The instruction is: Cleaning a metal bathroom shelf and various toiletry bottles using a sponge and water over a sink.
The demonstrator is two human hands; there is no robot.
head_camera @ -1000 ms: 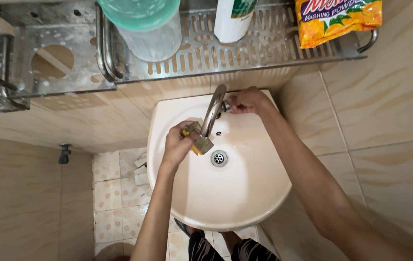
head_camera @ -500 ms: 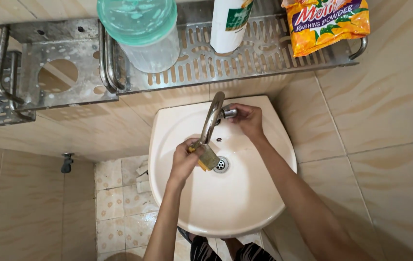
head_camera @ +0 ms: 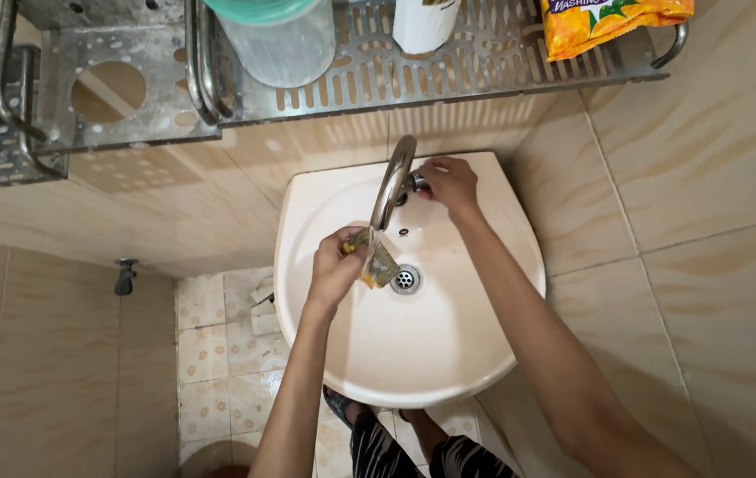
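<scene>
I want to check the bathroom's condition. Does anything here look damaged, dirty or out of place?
Nothing is broken or spilled. The metal shelf above the sink is covered with pale spots. The sponge, held under the tap by the left hand, looks worn and discoloured. The right hand is on the tap handle.

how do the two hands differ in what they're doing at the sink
The left hand grips a yellow-green sponge under the tap spout, over the basin near the drain; the right hand holds no sponge and pinches the tap handle at the spout's base. The left hand sits nearer the person, the right hand nearer the wall. Both are bare and over the white sink.
</scene>
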